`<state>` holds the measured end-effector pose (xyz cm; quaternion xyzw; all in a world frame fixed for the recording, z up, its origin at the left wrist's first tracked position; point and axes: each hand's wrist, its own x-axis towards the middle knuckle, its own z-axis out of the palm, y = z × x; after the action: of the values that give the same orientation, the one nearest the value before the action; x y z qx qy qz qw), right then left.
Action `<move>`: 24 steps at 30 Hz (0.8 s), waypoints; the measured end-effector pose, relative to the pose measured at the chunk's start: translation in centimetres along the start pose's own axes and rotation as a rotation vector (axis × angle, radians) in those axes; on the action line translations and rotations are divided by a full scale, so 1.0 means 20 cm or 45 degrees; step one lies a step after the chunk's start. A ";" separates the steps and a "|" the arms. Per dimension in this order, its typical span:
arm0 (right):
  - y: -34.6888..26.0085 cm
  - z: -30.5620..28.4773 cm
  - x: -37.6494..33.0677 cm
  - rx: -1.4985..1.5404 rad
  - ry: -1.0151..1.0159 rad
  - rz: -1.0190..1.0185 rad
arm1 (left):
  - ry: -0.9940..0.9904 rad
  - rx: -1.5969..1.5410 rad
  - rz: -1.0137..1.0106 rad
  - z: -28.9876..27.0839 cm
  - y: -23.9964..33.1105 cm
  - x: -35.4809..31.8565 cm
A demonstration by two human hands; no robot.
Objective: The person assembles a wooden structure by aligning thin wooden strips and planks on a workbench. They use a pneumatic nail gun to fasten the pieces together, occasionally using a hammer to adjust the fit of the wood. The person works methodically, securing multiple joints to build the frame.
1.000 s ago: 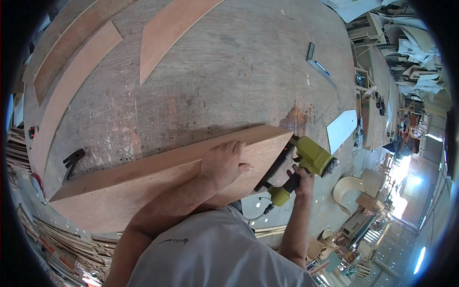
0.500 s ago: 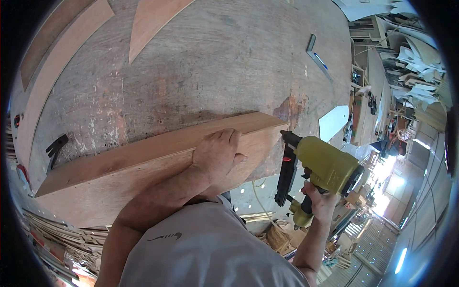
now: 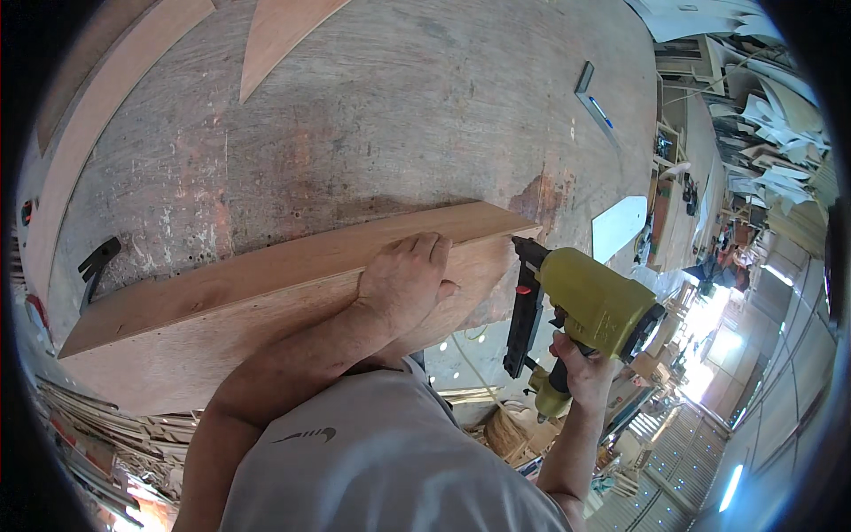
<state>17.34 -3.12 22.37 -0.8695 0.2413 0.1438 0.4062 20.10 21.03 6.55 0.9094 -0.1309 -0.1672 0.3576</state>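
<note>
A long wooden box-like piece made of joined boards (image 3: 266, 266) lies slantwise along the near side of the worktable. My left hand (image 3: 406, 277) is clamped over its upper edge, right of the middle, fingers on the top board and thumb down the near face. In my right hand (image 3: 585, 368) is a yellow-green pneumatic nail gun (image 3: 594, 297), held by its handle with the black magazine hanging on the left. The gun's black nose is at the near face's upper edge, close to the piece's right end; whether it presses on the wood I cannot tell.
A hammer (image 3: 99, 259) lies by the piece's left end. Curved boards (image 3: 124, 97) occupy the far left of the worktable (image 3: 399, 115). A try square (image 3: 596, 105) with a blue pen and a white sheet (image 3: 619, 228) are on the right. An air hose (image 3: 479, 363) hangs below the table edge.
The nail gun has moved left, its nose going from just off the right end onto the piece's edge. My left hand keeps its grip in the same place.
</note>
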 end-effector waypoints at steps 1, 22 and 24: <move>0.00 0.00 0.00 0.008 0.005 0.003 | -0.009 -0.003 -0.002 -0.01 0.00 0.00; -0.05 0.08 -0.16 0.142 0.239 -0.048 | -0.022 -0.050 -0.017 -0.01 0.01 -0.03; -0.04 0.10 -0.18 0.156 0.223 -0.036 | -0.035 -0.034 0.000 -0.03 0.00 -0.01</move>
<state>14.73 0.00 23.24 -0.8557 0.2720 0.0464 0.4379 20.08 21.48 6.97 0.9022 -0.1335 -0.1812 0.3680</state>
